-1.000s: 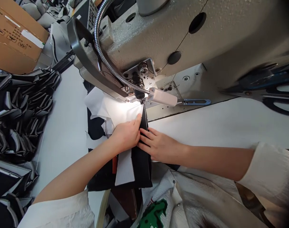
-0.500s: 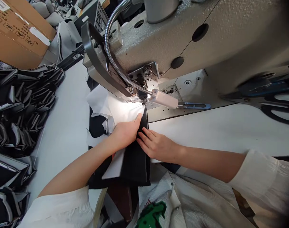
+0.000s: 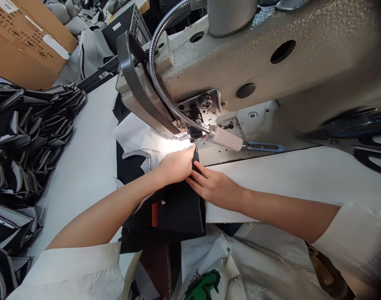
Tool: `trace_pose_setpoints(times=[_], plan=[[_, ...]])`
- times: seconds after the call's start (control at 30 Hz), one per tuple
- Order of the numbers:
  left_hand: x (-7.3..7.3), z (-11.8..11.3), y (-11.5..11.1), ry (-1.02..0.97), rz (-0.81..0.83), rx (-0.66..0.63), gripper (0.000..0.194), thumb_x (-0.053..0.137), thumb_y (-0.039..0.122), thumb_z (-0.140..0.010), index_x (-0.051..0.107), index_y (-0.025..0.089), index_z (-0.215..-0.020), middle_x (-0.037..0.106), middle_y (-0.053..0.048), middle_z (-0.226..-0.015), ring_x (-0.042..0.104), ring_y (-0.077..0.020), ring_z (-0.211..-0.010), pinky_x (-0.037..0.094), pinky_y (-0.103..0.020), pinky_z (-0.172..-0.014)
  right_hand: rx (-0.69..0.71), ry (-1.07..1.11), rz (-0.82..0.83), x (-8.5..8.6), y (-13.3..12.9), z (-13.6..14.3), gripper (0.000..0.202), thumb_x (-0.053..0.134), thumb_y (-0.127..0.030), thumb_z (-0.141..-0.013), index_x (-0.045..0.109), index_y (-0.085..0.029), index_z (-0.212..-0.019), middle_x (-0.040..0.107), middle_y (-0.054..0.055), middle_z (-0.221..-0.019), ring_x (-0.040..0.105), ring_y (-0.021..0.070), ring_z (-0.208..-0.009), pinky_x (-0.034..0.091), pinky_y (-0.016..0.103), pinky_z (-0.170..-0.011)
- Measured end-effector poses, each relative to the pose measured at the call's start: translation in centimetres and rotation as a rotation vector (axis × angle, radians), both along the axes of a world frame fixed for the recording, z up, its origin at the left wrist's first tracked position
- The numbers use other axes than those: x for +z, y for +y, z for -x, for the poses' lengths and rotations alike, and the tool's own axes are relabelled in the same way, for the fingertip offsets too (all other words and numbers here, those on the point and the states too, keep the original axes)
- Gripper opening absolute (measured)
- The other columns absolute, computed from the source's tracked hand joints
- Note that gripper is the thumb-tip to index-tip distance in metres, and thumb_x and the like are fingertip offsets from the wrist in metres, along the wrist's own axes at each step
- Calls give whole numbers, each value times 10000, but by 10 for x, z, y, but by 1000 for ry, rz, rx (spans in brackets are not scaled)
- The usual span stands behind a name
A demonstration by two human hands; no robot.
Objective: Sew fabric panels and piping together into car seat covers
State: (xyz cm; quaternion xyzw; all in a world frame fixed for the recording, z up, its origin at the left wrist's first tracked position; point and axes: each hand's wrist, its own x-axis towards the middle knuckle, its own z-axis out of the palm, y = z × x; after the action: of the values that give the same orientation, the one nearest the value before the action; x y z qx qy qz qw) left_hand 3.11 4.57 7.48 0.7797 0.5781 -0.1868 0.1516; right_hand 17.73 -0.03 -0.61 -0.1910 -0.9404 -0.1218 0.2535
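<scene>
Both hands are pressed together at the middle of the frame, right under the needle. The left hand [image 3: 177, 166] lies flat and loosely curled on the white fabric [image 3: 132, 135], fingertips pushed up to the presser foot [image 3: 190, 134]; the right hand [image 3: 216, 188] is spread open, fingers flat on the black fabric panel [image 3: 178, 208], gripping nothing, only pinning it to the white table [image 3: 84, 166]. The black panel runs from the needle down toward the lower centre of the frame, with a small red tag [image 3: 154, 214] showing on it. Above the hands, the grey sewing machine [image 3: 256, 58] fills the upper right, its gooseneck lamp [image 3: 223, 138] glaring on the seam so brightly that the needle itself is hard to make out. Thread snips [image 3: 262, 146] lie on the machine bed at right centre. Stacked black cut pieces [image 3: 31, 137] crowd the left edge, a cardboard box [image 3: 24, 41] sits in the upper left. The worry here, to my eye, is how close those left fingertips sit to the needle: if it runs, a finger could be caught, and the two layers could creep apart under uneven pressure.
</scene>
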Motion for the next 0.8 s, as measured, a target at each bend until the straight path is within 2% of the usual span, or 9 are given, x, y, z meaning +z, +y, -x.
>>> trace_pose_setpoints(times=[0.13,0.27,0.33,0.4,0.47,0.53,0.6,0.67,0.8], plan=[[-2,-3,6,-12,-55,-27,414,336,86,-841,527,95,-1208,634,-154,-1167,590,-248,-1104,461,-347,-925,-27,1,-46,4,11,2,333,402,-22,-857,650,-42,-1079,649,172,-1106,604,242,-1066,461,370,-983],[0,-4,12,16,-85,-75,332,330,103,-841,602,125,-1031,682,-113,-967,641,-220,-901,493,-324,-807,-54,30,-3,1,14,2,349,391,-15,-862,635,-42,-1110,629,172,-1148,595,237,-1071,458,365,-975],[1,-4,13,29,-94,-121,314,312,110,-857,617,142,-926,679,-95,-890,636,-203,-841,493,-312,-778,-56,54,55,-2,15,2,351,397,-25,-867,627,-51,-1131,618,169,-1170,579,254,-1093,463,381,-959],[6,0,11,29,-99,-223,326,294,107,-872,617,149,-882,672,-87,-900,624,-196,-875,483,-311,-815,-41,97,147,-5,16,-1,351,417,-49,-863,619,-59,-1149,607,162,-1187,542,281,-1137,465,404,-943],[14,5,4,42,-119,-357,317,302,101,-875,615,143,-898,662,-87,-959,601,-201,-948,458,-325,-882,22,143,262,-4,19,-6,353,449,-80,-841,613,-74,-1154,607,146,-1176,513,287,-1151,463,406,-930],[25,12,-6,88,-194,-433,290,325,118,-885,607,134,-948,644,-97,-1017,580,-218,-985,441,-350,-906,84,192,380,0,22,-10,353,478,-106,-816,608,-100,-1144,617,127,-1114,537,250,-1068,470,375,-887],[33,19,-15,162,-268,-407,266,352,157,-900,595,128,-1005,632,-107,-1030,575,-239,-972,444,-371,-878,106,241,435,6,24,-12,355,523,-156,-809,588,-137,-1157,602,111,-1084,540,224,-982,463,366,-848],[33,24,-19,223,-262,-377,251,370,186,-910,597,136,-1004,636,-99,-981,583,-246,-923,454,-369,-825,106,254,413,10,24,-10,402,568,-215,-812,544,-165,-1210,563,116,-1136,511,236,-1017,437,390,-863],[14,28,-12,264,-250,-319,226,399,221,-908,615,155,-925,635,-87,-899,596,-234,-857,461,-332,-738,123,178,262,9,19,2,240,476,-147,-881,567,-174,-1102,574,104,-1051,495,210,-1038,394,381,-894]])
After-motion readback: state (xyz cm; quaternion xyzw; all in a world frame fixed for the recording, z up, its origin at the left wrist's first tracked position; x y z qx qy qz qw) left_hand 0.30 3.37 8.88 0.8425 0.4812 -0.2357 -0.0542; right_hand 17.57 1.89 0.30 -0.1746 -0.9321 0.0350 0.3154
